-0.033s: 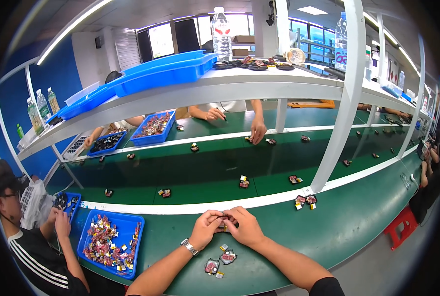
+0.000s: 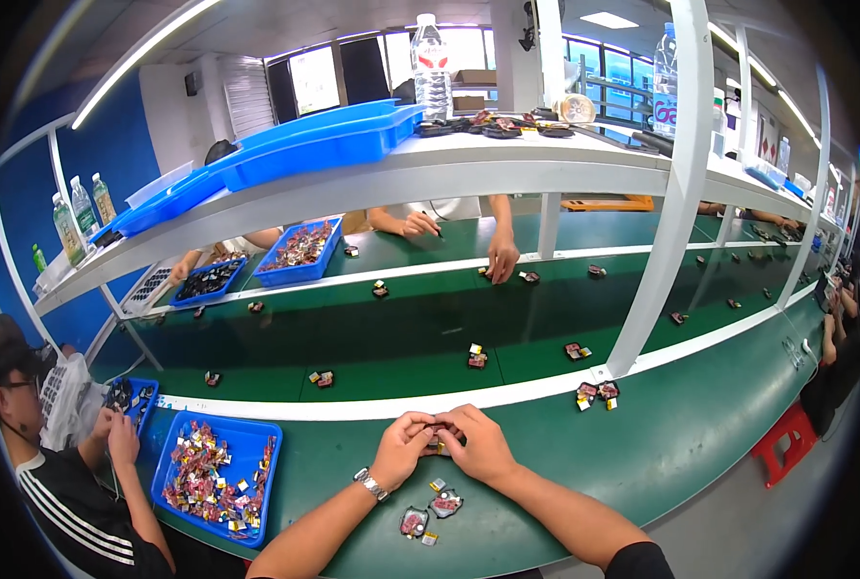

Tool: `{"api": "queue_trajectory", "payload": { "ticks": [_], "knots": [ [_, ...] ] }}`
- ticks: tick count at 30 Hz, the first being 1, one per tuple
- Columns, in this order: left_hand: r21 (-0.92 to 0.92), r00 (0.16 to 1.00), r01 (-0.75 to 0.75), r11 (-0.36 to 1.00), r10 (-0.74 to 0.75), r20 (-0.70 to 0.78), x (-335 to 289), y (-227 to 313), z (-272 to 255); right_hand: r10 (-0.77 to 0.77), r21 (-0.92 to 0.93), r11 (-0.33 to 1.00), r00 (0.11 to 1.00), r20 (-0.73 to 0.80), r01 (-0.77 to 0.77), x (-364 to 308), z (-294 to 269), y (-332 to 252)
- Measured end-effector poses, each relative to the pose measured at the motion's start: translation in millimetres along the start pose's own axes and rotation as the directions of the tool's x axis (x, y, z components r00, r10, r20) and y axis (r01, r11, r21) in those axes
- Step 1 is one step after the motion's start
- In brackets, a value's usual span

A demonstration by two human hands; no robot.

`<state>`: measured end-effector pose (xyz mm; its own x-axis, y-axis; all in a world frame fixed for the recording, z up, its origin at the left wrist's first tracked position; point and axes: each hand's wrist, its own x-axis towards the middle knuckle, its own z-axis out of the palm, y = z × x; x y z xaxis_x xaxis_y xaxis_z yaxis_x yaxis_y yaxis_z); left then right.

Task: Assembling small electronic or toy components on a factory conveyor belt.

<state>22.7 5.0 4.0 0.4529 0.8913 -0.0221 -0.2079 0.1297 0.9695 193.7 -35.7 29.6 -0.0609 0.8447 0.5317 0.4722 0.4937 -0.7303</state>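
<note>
My left hand (image 2: pixel 404 451), with a metal-banded watch at its wrist, and my right hand (image 2: pixel 476 444) meet over the green bench. The fingertips of both pinch a small dark circuit-board assembly (image 2: pixel 437 439), mostly hidden by my fingers. Just below them on the bench lie two similar assemblies, a left one (image 2: pixel 414 523) and a right one (image 2: pixel 445 502), each a reddish board in a dark, rounded shell. A small silver-and-yellow battery pack (image 2: pixel 430 538) sits beside the lower one, and another pack (image 2: pixel 438 484) beside the upper one.
Left of my arms stands a blue tray (image 2: pixel 274 463) heaped with reddish boards. Beyond the white rail (image 2: pixel 372 409), a dark green belt (image 2: pixel 391 333) carries scattered assemblies. A white post (image 2: pixel 657 261) rises at right. People work at left and across; a shelf (image 2: pixel 507 174) hangs above.
My hands and the pieces near them stay as they were. Across the belt at far left, another person's hand has shifted slightly beside a blue tray.
</note>
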Motion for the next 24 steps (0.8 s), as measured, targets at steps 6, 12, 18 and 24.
{"api": "queue_trajectory", "payload": {
  "ticks": [6, 12, 18, 24],
  "knots": [
    [0.127, 0.998, -0.040, 0.991, 0.046, -0.041, -2, 2, 7, 0.031, 0.040, 0.999, 0.998, -0.059, -0.029, 1, 1, 0],
    [0.161, 0.962, -0.218, 0.963, 0.240, -0.134, 9, 1, -11, 0.252, 0.102, 0.966, 0.958, -0.135, -0.239, 24, -6, 49],
    [0.328, 0.950, -0.239, 0.914, 0.290, -0.117, 9, 5, -13, 0.387, 0.033, 0.921, 0.905, -0.175, -0.387, 69, 7, 84],
    [0.450, 0.909, -0.257, 0.855, 0.372, -0.188, 10, 4, -31, 0.143, -0.274, 0.933, 0.939, -0.311, -0.233, 91, 20, 94]
  ]
}}
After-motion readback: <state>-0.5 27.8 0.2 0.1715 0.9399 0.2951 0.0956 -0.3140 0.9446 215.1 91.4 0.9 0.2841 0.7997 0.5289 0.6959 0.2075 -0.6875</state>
